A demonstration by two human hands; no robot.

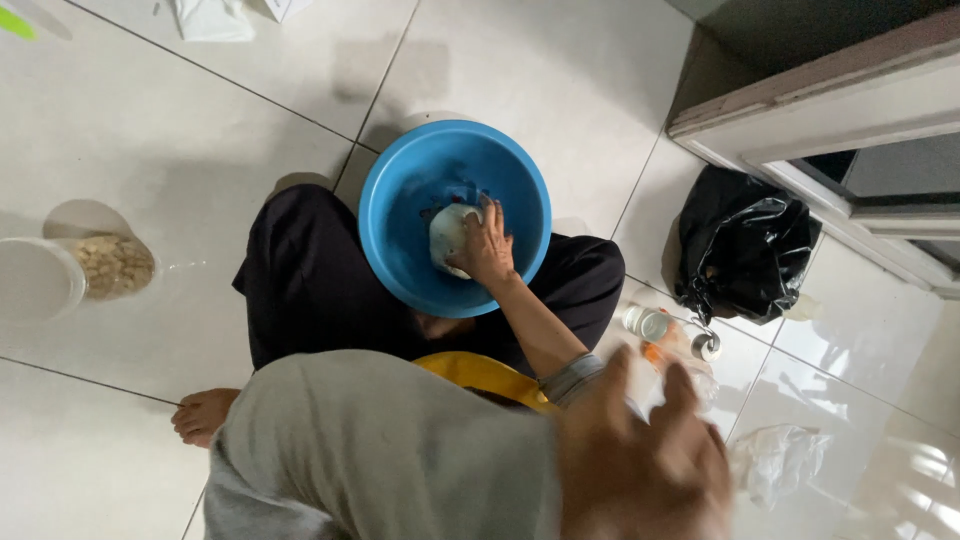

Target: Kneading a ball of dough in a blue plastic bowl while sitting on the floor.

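Blurred and closest, at five o'clock: left hand (pixel 640 470), grey-sleeved, fingers spread, holding nothing. Just above centre, toward twelve o'clock: right hand (pixel 486 246) inside blue basin (pixel 400 215), fingers curled over white lump (pixel 447 236), clasping it against the basin floor. Basin set between black-trousered legs (pixel 310 280). Black plastic bag (pixel 745 255) at three o'clock; clear jar of pale pieces (pixel 112 265) at nine.

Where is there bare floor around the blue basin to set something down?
Bare tile lies beyond the blue basin, toward the white cloth, and on the left between the black trousers and the clear tub of nuts. The right side is crowded: a small jar, tape roll and clear plastic beside the black bag. Right hand grips a white lump inside.
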